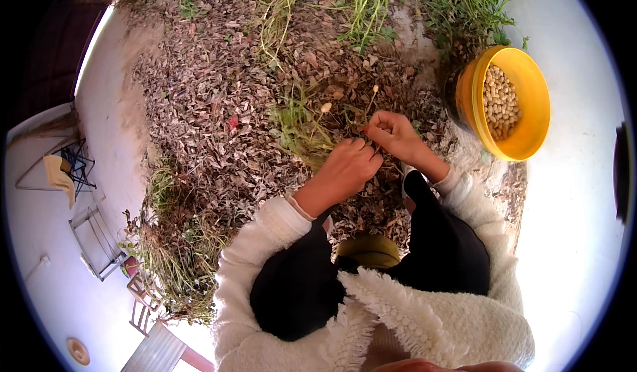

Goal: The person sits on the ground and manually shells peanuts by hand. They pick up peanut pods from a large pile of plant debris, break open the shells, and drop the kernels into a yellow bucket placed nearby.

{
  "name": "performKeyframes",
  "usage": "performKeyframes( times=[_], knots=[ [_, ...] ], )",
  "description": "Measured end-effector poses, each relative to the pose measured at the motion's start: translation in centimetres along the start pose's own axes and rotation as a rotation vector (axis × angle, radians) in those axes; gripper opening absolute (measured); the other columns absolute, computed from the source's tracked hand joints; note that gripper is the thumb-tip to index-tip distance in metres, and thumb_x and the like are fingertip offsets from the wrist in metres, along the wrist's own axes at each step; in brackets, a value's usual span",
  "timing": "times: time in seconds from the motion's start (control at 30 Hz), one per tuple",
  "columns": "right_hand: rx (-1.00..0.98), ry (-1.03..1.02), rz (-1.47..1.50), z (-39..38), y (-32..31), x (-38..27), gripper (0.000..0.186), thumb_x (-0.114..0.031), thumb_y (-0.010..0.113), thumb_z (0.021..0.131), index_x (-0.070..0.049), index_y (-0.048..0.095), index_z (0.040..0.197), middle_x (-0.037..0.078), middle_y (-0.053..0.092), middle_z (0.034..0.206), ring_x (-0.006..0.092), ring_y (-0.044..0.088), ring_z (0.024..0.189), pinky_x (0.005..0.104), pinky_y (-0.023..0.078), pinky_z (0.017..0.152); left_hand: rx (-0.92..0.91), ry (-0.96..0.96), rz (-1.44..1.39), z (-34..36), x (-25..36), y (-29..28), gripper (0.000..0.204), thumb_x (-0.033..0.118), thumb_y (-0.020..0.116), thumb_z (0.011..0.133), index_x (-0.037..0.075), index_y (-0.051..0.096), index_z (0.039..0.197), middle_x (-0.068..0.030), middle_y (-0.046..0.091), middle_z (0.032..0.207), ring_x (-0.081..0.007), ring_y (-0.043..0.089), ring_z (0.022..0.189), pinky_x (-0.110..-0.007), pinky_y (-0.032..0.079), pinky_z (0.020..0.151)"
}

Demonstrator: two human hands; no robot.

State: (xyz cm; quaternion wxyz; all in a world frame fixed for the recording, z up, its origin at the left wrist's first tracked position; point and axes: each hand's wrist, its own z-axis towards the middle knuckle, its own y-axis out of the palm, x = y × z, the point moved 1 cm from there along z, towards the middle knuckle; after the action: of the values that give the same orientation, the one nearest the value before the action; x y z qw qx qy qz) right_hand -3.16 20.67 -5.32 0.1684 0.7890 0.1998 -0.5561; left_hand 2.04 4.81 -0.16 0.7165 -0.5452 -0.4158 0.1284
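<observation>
My left hand [352, 166] is closed, with the stems of a green peanut plant [300, 126] running in beneath its fingers. Close beside it, almost touching, my right hand [396, 136] has thumb and fingertips pinched together; what lies between them is too small to make out. Thin roots show just beyond both hands. A pale peanut pod [326, 107] sits past the left hand, and another pod [375, 89] stands at a root's end past the right. Off to the right is a yellow bucket [536, 107] partly filled with peanuts [499, 100].
Dry brown leaves [212, 107] cover the ground around my legs. More green plants [458, 4] lie along the far edge, and a heap of plants [182, 259] rises at the left. Chairs [66, 166] stand by the white wall at far left. Another wall [577, 193] borders the right.
</observation>
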Motion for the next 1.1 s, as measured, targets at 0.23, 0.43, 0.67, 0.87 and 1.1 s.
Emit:
performKeyframes(
  times=[0.23, 0.43, 0.67, 0.87, 1.1],
  knots=[
    [0.138, 0.038, 0.223, -0.7, -1.1, -1.0, 0.013, -0.015, 0.063, 0.089, -0.006, 0.062, 0.079, -0.007, 0.049, 0.055, 0.0038, 0.033, 0.043, 0.0225, 0.024, 0.041, 0.023, -0.013, -0.055, 0.7, 0.5, -1.1, 0.012, 0.006, 0.065, 0.067, 0.007, 0.059, 0.078, -0.0033, 0.054, 0.07, -0.0214, 0.056, 0.073, -0.034, 0.045, 0.062],
    [0.681, -0.251, -0.097, -4.0, -11.3, -6.9, 0.02, -0.026, 0.065, 0.092, -0.01, 0.067, 0.08, -0.009, 0.052, 0.06, -0.0012, 0.039, 0.051, 0.0196, 0.029, 0.044, 0.264, -0.133, -0.096, -0.6, -0.5, -2.2, 0.027, 0.01, 0.073, 0.071, 0.006, 0.068, 0.097, -0.0023, 0.054, 0.068, -0.0216, 0.053, 0.064, -0.033, 0.044, 0.057],
    [1.097, -0.282, -1.095, -7.2, -18.1, -8.2, 0.02, -0.022, 0.061, 0.093, -0.004, 0.07, 0.095, 0.016, 0.069, 0.094, 0.0312, 0.067, 0.086, 0.0353, 0.052, 0.074, 0.244, -0.076, -0.142, -0.7, -1.0, -3.8, 0.035, 0.006, 0.076, 0.065, 0.004, 0.07, 0.1, -0.0045, 0.054, 0.066, -0.0221, 0.052, 0.064, -0.034, 0.04, 0.059],
    [0.036, -0.192, -0.356, -3.8, -8.3, -5.0, 0.014, -0.012, 0.057, 0.09, -0.004, 0.068, 0.094, 0.01, 0.068, 0.086, 0.0176, 0.063, 0.075, 0.0312, 0.051, 0.07, 0.27, -0.035, -0.102, -0.9, -0.9, -3.5, 0.039, 0.004, 0.075, 0.064, 0.003, 0.07, 0.103, -0.005, 0.053, 0.067, -0.0215, 0.051, 0.063, -0.034, 0.04, 0.058],
    [-0.438, 0.163, 0.25, -1.1, 0.0, -1.1, 0.05, -0.047, 0.043, 0.1, -0.002, 0.063, 0.093, -0.001, 0.052, 0.067, 0.008, 0.047, 0.06, 0.0254, 0.037, 0.053, 0.274, -0.151, -0.247, -0.7, -0.7, -3.3, 0.062, 0.001, 0.077, 0.065, 0.0, 0.057, 0.124, -0.0106, 0.061, 0.077, -0.0267, 0.057, 0.066, -0.037, 0.046, 0.062]
  ],
)
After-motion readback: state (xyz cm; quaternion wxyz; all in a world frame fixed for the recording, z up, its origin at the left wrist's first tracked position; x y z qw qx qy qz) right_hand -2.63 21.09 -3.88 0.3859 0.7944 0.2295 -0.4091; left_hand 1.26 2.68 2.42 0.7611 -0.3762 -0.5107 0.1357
